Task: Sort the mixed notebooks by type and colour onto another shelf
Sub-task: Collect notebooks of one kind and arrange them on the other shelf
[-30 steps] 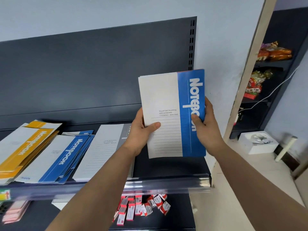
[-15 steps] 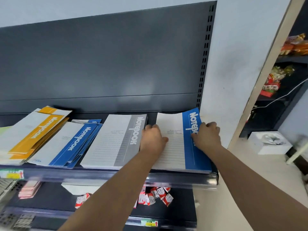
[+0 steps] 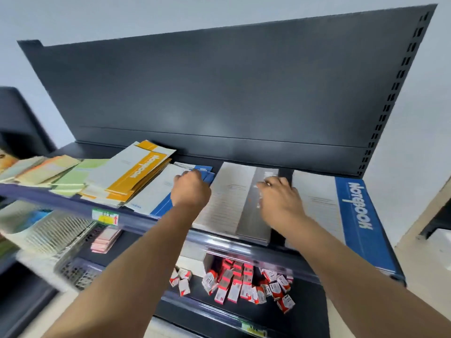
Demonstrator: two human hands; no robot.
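Below the top shelf we see red-and-white small boxes (image 3: pixel 244 281) heaped on the lower shelf (image 3: pixel 305 311), near its right end. Pink packets (image 3: pixel 106 240) sit toward the left w/ a wire rack (image 3: pixel 56 232) beside them. A yellow-green price tag (image 3: pixel 105 216) is on the front rail. Dark back panel (image 3: pixel 219 89) behind; pale wall (image 3: pixel 97 13) above.

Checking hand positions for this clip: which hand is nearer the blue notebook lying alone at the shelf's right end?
Right. The right hand rests on the grey notebook just left of the blue notebook. The left hand is farther left, on the blue stack.
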